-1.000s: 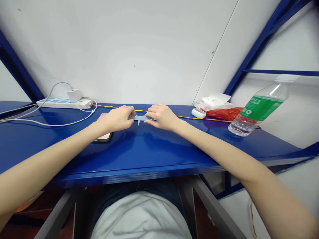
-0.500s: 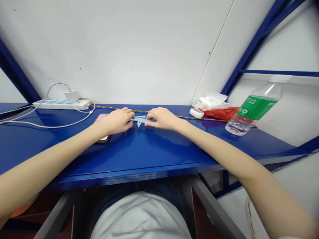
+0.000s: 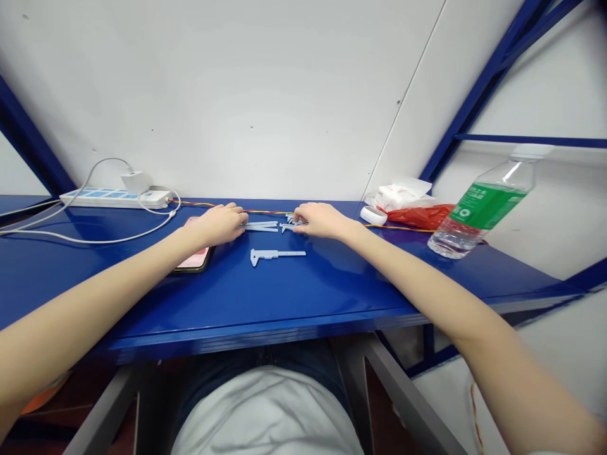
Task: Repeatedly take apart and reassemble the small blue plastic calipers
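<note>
A pale plastic vernier caliper [image 3: 265,254] lies flat on the blue table, jaws to the left, apart from both hands. My left hand [image 3: 225,224] has its fingers curled on the left ends of some thin pale bars [image 3: 262,225], which look like more calipers; their other ends are hidden by the fingers. A short gap away, my right hand [image 3: 322,221] is closed over several calipers [image 3: 288,223]. Their jaws poke out to the left of the fingertips, while the bodies are covered by the hand.
Partly under my left forearm lies a phone [image 3: 194,261]. A power strip [image 3: 111,198] with a charger and white cable sits at the back left. On the right are a white oval case [image 3: 374,215], tissues [image 3: 403,193], a red bag [image 3: 420,216] and a water bottle [image 3: 484,205].
One caliper now lies by itself nearer the table's front edge. My hands have moved slightly apart, the left one leftward and the right one rightward, to the calipers behind it.
</note>
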Tool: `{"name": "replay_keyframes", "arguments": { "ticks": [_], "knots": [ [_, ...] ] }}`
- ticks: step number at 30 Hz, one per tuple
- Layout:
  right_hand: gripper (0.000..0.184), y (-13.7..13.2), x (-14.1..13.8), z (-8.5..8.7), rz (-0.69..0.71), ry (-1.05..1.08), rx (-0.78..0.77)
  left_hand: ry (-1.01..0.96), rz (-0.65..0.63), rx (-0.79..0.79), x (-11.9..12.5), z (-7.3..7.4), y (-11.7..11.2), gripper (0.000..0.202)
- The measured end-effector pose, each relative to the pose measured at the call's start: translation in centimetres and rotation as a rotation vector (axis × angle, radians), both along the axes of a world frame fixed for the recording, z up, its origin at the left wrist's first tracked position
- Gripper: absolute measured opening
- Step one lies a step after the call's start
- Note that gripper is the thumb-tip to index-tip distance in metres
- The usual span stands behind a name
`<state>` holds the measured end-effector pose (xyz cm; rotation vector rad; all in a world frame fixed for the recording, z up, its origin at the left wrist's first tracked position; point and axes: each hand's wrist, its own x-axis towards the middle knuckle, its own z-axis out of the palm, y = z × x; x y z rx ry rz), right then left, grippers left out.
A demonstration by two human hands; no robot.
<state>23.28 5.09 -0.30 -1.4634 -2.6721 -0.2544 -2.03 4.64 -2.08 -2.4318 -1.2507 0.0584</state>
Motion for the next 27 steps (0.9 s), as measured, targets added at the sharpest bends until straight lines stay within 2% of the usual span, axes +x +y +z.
{"name": "replay_keyframes", "arguments": {
  "ticks": [2,5,12,17,27],
  "knots": [
    [0.021,0.7,0.6,-0.1,-0.051,-0.032,-0.024,-0.002,0.010,0.021,-0.1,-0.1,0.2,0.027],
    [0.017,1.3,1.0,-0.2,-0.051,-0.012,-0.078,-0.020,0.009,0.047,-0.2,-0.2,0.5,0.026],
    [0.021,1.6,0.9,-0.5,0.025,0.120,-0.168,0.001,-0.001,0.029,-0.2,0.1,0.3,0.024],
    [0.029,2.1,1.2,-1.0,0.144,0.133,-0.172,-0.012,-0.020,0.008,-0.2,0.6,0.1,0.023],
    [0.012,1.3,0.7,-0.7,0.251,0.166,-0.254,-0.056,-0.089,0.079,-0.6,1.0,-0.4,0.023]
  ]
}}
